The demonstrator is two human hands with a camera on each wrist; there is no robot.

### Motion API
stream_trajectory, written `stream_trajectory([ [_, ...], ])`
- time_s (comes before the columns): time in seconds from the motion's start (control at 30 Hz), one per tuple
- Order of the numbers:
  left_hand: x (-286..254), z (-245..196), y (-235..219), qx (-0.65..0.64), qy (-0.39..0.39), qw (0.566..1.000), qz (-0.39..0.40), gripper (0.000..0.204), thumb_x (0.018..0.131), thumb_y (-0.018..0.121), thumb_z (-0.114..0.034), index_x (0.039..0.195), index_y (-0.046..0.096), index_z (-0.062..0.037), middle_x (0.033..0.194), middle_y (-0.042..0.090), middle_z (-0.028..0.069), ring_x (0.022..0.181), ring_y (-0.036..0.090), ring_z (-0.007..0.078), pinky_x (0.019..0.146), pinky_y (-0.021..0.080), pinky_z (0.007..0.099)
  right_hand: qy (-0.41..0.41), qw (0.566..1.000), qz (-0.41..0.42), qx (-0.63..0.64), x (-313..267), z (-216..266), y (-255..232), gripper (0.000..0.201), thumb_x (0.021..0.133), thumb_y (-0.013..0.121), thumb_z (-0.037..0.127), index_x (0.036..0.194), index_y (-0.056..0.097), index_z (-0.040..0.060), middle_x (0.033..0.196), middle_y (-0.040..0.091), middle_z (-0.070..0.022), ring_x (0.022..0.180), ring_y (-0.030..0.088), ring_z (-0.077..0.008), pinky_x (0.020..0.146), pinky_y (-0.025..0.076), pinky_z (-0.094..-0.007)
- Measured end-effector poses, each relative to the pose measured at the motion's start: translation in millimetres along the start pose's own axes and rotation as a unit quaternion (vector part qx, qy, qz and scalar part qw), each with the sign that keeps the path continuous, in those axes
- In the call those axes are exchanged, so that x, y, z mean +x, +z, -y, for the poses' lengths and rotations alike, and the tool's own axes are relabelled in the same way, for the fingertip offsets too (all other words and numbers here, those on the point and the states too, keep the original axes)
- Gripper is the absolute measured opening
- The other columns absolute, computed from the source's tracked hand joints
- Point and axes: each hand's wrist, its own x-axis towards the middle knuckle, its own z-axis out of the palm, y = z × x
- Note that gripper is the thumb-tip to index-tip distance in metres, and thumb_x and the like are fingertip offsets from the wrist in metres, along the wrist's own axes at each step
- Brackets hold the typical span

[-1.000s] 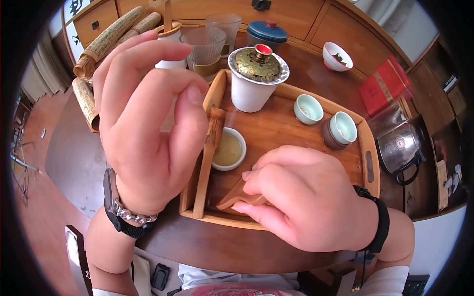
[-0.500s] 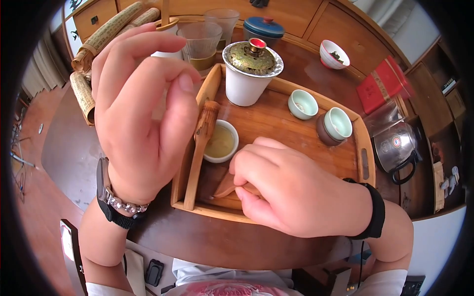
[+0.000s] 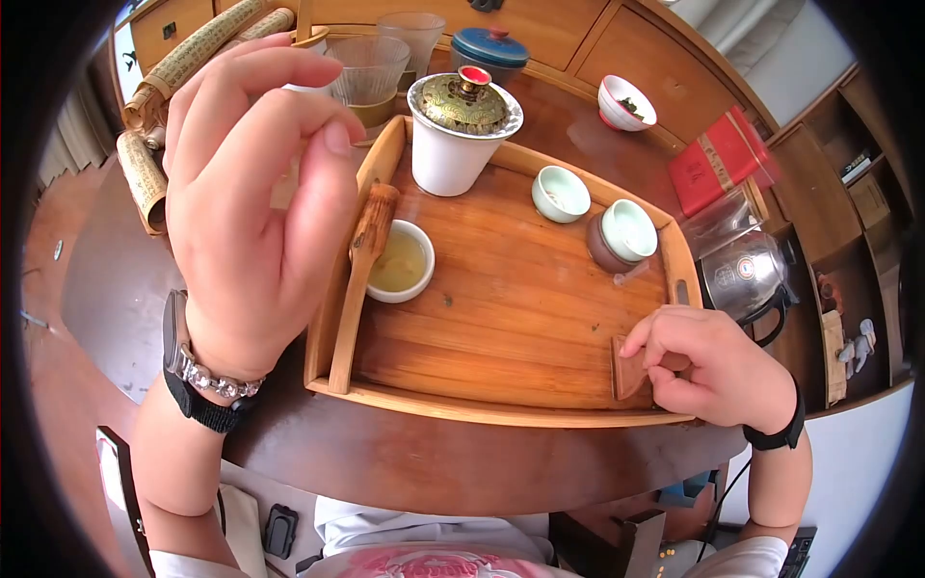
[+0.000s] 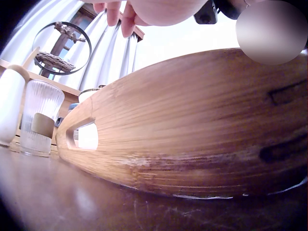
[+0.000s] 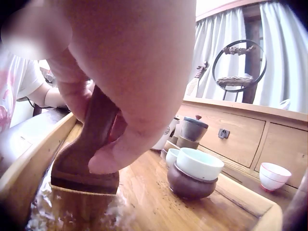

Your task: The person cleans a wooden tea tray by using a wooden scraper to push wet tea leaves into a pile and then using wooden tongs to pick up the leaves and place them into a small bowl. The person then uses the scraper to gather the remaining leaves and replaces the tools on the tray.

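My right hand [image 3: 723, 371] grips a wide, flat wooden brush [image 3: 628, 371] at the near right corner of the wooden tray [image 3: 520, 416]. In the right wrist view the thumb lies against the brush [image 5: 86, 159], whose broad end is down at the wet tray floor. My left hand [image 3: 255, 207] is raised over the tray's left side with loosely bent fingers and nothing in them. Below it, a bamboo tool [image 3: 371, 236] with a knobbed end leans along that side. Beside the tool sits a small white cup [image 3: 403, 265] of yellowish liquid.
At the tray's back stands a white lidded cup [image 3: 453, 159]. Pale green cups [image 3: 561, 193] are to the right, one on a brown pot [image 3: 615, 252]. Outside the tray are a kettle [image 3: 742, 275], a red box [image 3: 718, 164], ribbed glasses [image 3: 371, 77] and rolled scrolls [image 3: 193, 53].
My right hand has carried the brush rightward along the tray's near side, from by the white cup to the right corner. My left hand keeps its raised pose.
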Motion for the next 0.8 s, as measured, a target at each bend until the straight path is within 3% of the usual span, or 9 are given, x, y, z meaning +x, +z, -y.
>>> stream_trajectory([
  [0.1,0,1,0,-0.019,-0.001,1.000,0.000,0.009,0.085,0.054,-0.001,0.082,0.062,-0.0003,0.106,0.062,0.0140,0.114,0.055,0.0327,0.097,0.040,0.0391,0.050,0.998,-0.026,0.027,9,8,1,0.010,0.075,0.060,0.000,0.079,0.051,0.0035,0.090,0.063,-0.0094,0.076,0.059,-0.0268,0.066,0.048,-0.0342],
  [0.17,0,3,0,-0.029,0.005,1.000,-0.007,0.008,0.084,0.054,0.000,0.082,0.062,-0.0002,0.105,0.062,0.0140,0.113,0.055,0.0325,0.098,0.041,0.0397,-0.082,0.991,-0.098,0.027,27,5,3,0.010,0.076,0.060,0.001,0.080,0.052,0.0037,0.089,0.063,-0.0090,0.076,0.060,-0.0254,0.067,0.049,-0.0330],
  [0.3,1,2,0,-0.031,0.005,0.999,-0.005,0.008,0.084,0.054,0.000,0.082,0.062,0.0001,0.105,0.062,0.0142,0.112,0.055,0.0327,0.098,0.041,0.0403,-0.147,0.980,-0.123,0.052,73,11,10,0.010,0.080,0.062,0.002,0.085,0.053,0.0023,0.091,0.064,-0.0108,0.078,0.063,-0.0248,0.068,0.049,-0.0328],
  [0.43,1,3,-1,-0.040,0.003,0.999,-0.001,0.008,0.084,0.055,0.000,0.082,0.062,0.0006,0.104,0.062,0.0143,0.111,0.056,0.0330,0.098,0.041,0.0402,-0.123,0.984,-0.126,0.027,105,19,16,0.012,0.082,0.064,0.005,0.088,0.055,0.0004,0.089,0.066,-0.0131,0.077,0.065,-0.0249,0.068,0.050,-0.0328],
  [0.5,1,3,0,-0.047,0.007,0.999,0.000,0.008,0.085,0.055,0.000,0.082,0.062,0.0007,0.104,0.062,0.0144,0.111,0.056,0.0330,0.098,0.041,0.0401,-0.089,0.989,-0.072,0.092,115,19,17,0.014,0.084,0.065,0.007,0.090,0.056,-0.0011,0.084,0.068,-0.0141,0.074,0.065,-0.0249,0.068,0.050,-0.0328],
  [0.63,0,1,0,-0.034,-0.003,0.999,0.005,0.008,0.085,0.055,-0.001,0.082,0.062,0.0007,0.105,0.061,0.0147,0.112,0.056,0.0326,0.098,0.041,0.0400,-0.084,0.980,-0.069,0.167,126,3,25,0.009,0.083,0.065,0.006,0.082,0.061,-0.0027,0.079,0.069,-0.0129,0.074,0.066,-0.0199,0.066,0.051,-0.0319],
  [0.8,-1,2,-1,-0.027,0.005,0.999,0.016,0.010,0.087,0.053,-0.002,0.082,0.062,0.0007,0.107,0.061,0.0145,0.114,0.055,0.0321,0.098,0.040,0.0393,-0.091,0.984,-0.082,0.131,122,-1,26,0.009,0.081,0.065,0.004,0.077,0.061,-0.0035,0.076,0.068,-0.0113,0.070,0.066,-0.0183,0.064,0.051,-0.0296],
])
